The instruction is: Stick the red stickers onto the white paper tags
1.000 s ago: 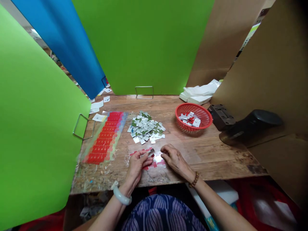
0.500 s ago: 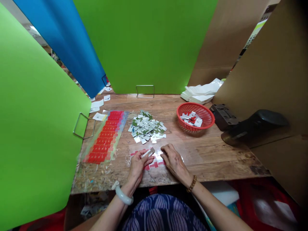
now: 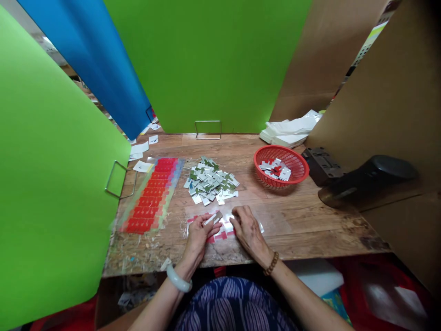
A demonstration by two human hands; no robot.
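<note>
- Currently my left hand [image 3: 198, 234] grips a small metal piece [image 3: 216, 217] between thumb and fingers, its slim end tilted up toward the right.
- Piece sits above a clear sheet [image 3: 226, 226] with red shapes, which lies flat at the near edge of the wooden table [image 3: 320, 230].
- My right hand [image 3: 248, 232] over that sheet's right part, fingers bent, tips down by the sheet; cannot tell whether they pinch anything. Hands apart, held metal between them.
- Just beyond: a loose pile of metal pieces [image 3: 211, 181], silver-grey with green patches, overlapping at all angles.
- To the left of the pile, a long strip of red cut-outs [image 3: 148, 197] on see-through backing, running away from me at a slant.
- Right of the pile, a red mesh basket [image 3: 296, 164] with white and red pieces in its bottom.
- Near the basket, on its right, a dark metal block [image 3: 323, 166]; behind, a stack of white papers [image 3: 291, 132].
- Upright green panel [image 3: 210, 59] closes off the far side.
</note>
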